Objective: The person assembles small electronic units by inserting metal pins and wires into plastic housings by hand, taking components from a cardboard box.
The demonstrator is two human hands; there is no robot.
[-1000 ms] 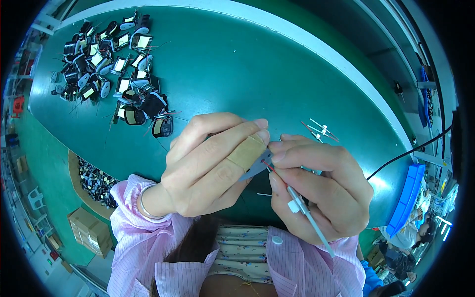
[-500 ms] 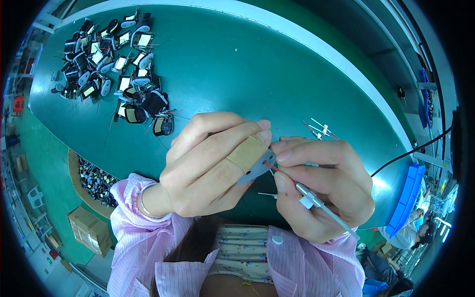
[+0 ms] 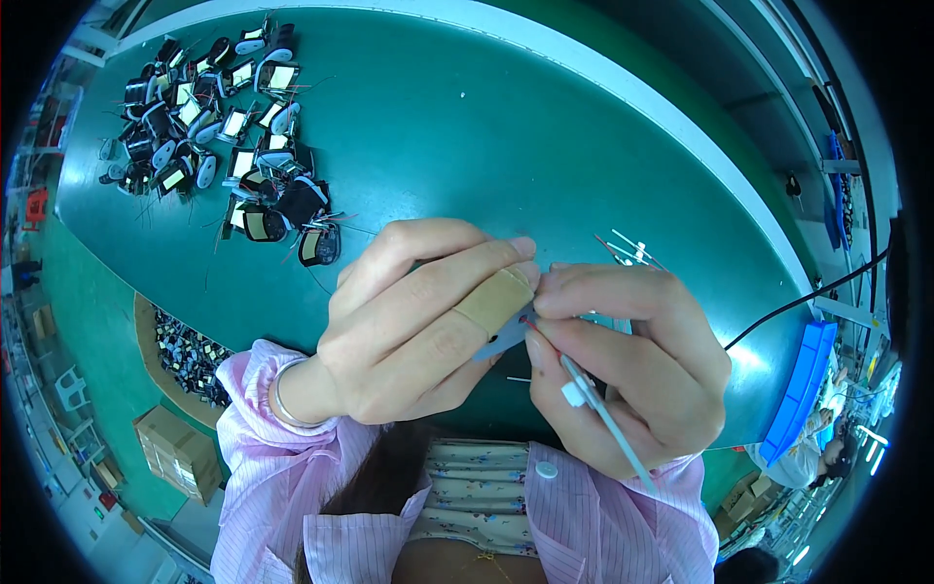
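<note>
Close in front of my chest, my left hand point(image 3: 418, 336) is closed around a grey plastic piece point(image 3: 501, 343) with small holes. Most of the piece is hidden behind the fingers, one of which wears a tan bandage point(image 3: 494, 300). My right hand point(image 3: 647, 365) pinches a thin red wire point(image 3: 528, 321) right at the face of the piece. From the same hand trails a white cable point(image 3: 623, 443) with a small white clip point(image 3: 574, 393), slanting down across the palm. Whether the wire tip sits inside a hole is hidden by the fingertips.
Black-and-grey wired units point(image 3: 185, 122) lie heaped at the far left of the green table point(image 3: 418, 117). Several thin leads with white connectors point(image 3: 637, 251) lie beyond my right hand. A blue tray point(image 3: 798, 394) stands at the right edge; a carton of small parts point(image 3: 185, 360) is lower left.
My right hand has moved slightly left, closer to the grey piece, and less red wire shows between them. The white cable has swung steeper. My left hand has barely shifted.
</note>
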